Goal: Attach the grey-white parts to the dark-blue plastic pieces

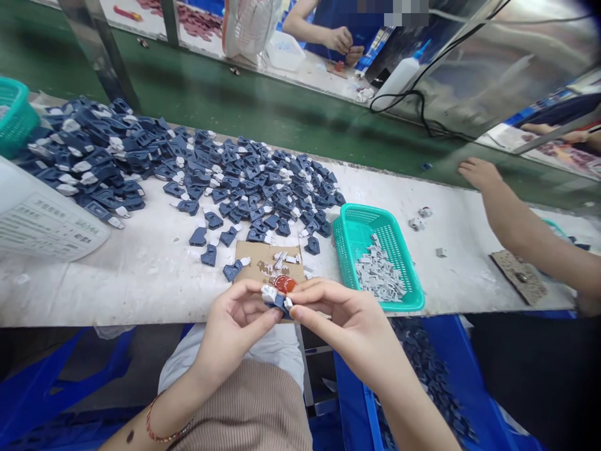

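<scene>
Between my two hands, just over the table's front edge, is a small navy-blue plastic part (pixel 277 302) with a white piece on its upper left. My left hand (pixel 244 316) pinches this part from the left. From the right, my right hand (pixel 335 313) pinches a small white plastic piece (pixel 288 303) against the blue part. Right behind my fingers, a glossy red-orange blob (pixel 285 284) sits on a brown cardboard piece (pixel 248 252), where some white bits also lie. One blue part (pixel 232 270) with a white tip rests at the cardboard's left edge.
A large heap of blue parts (pixel 235 181) spreads along the table's back left. At my right stands a green basket (pixel 347 250) of small grey-white pieces. A white jug (pixel 47 213) is at left. A co-worker's arm (pixel 516 213) reaches in from the right; another person's hands (pixel 345 45) work opposite.
</scene>
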A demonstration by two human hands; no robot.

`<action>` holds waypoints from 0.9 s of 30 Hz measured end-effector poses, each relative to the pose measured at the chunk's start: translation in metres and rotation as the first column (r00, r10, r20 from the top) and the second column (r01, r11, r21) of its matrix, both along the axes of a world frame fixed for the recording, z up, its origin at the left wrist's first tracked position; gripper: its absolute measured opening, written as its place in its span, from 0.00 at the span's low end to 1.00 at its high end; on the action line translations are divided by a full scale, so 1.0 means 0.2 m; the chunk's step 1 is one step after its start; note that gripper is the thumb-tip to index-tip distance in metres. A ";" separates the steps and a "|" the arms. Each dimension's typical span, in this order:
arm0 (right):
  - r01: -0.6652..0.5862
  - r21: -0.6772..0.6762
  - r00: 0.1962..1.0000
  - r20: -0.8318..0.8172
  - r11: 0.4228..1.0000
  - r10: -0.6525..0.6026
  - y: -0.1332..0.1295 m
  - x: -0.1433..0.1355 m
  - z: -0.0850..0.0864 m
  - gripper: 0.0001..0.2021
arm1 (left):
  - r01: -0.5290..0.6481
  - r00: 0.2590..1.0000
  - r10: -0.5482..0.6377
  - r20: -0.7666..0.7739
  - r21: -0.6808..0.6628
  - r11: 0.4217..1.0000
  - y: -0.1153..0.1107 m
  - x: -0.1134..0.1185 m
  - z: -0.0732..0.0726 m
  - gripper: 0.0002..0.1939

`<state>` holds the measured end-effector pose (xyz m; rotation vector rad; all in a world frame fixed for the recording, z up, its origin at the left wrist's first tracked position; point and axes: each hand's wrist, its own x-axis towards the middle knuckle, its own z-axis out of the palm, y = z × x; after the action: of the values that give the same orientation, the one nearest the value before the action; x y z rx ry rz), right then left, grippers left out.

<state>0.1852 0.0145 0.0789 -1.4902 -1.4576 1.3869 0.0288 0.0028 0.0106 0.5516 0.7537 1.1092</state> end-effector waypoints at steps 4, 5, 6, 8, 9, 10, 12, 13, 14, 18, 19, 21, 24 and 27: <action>-0.023 0.110 0.993 0.121 0.994 0.010 -0.02 -0.01 0.01 0.02 | -0.009 1.000 0.009 -0.002 0.008 1.000 -0.01 0.00 0.00 0.09; -0.033 0.133 0.990 0.140 0.991 0.014 -0.03 -0.01 0.02 0.02 | -0.010 1.000 0.010 -0.010 0.009 1.000 -0.01 0.00 0.00 0.09; -0.038 0.144 0.989 0.146 0.989 0.017 -0.03 -0.01 0.02 0.02 | -0.009 1.000 0.009 -0.020 0.011 1.000 -0.01 0.00 0.00 0.09; -0.033 0.111 0.993 0.116 0.993 0.020 -0.03 0.00 0.02 0.02 | -0.005 0.999 0.005 -0.044 0.014 1.000 -0.01 0.00 0.00 0.09; -0.025 0.068 0.997 0.076 0.997 0.020 -0.02 0.00 0.02 0.01 | 0.000 0.999 0.001 -0.054 0.017 1.000 -0.01 0.00 0.00 0.09; -0.023 0.008 0.999 0.026 1.000 0.023 -0.02 0.01 0.02 0.02 | 0.001 0.998 0.000 -0.062 0.019 1.000 -0.01 0.00 0.00 0.09; -0.042 -0.112 0.995 -0.090 0.993 0.032 -0.01 0.03 0.01 0.05 | 0.009 0.997 -0.007 -0.076 0.026 1.000 -0.02 0.00 0.01 0.09; -0.049 -0.145 0.990 -0.136 0.988 0.029 -0.01 0.04 0.00 0.07 | 0.018 0.996 -0.015 -0.087 0.031 0.999 -0.02 0.00 0.01 0.09; -0.043 -0.156 0.986 -0.165 0.987 0.017 -0.01 0.04 -0.01 0.09 | 0.027 0.994 -0.023 -0.103 0.034 0.999 -0.02 0.00 0.02 0.09; 0.011 -0.122 0.977 -0.211 0.993 -0.036 -0.04 0.01 -0.06 0.18 | 0.054 0.990 -0.046 -0.135 0.059 0.997 -0.01 0.01 0.04 0.08; -0.003 -0.143 0.971 -0.238 0.990 -0.031 -0.05 0.00 -0.07 0.18 | 0.074 0.991 -0.065 -0.118 0.070 0.995 -0.01 0.01 0.05 0.07; -0.028 -0.193 0.952 -0.306 0.981 -0.033 -0.06 -0.04 -0.10 0.19 | 0.121 0.990 -0.114 -0.077 0.092 0.988 -0.01 0.02 0.06 0.06; 0.031 -0.200 0.924 -0.368 0.979 -0.104 -0.07 -0.08 -0.13 0.18 | 0.097 0.990 -0.087 -0.113 0.092 0.991 0.00 0.04 0.06 0.06; 0.094 -0.213 0.905 -0.390 0.973 -0.173 -0.07 -0.09 -0.14 0.17 | 0.031 0.980 -0.014 -0.200 0.080 0.996 0.00 0.04 0.05 0.08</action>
<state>0.1664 0.0005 0.0513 -1.2827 -0.9688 1.6658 0.0378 0.0034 0.0202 0.7480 0.8751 1.0780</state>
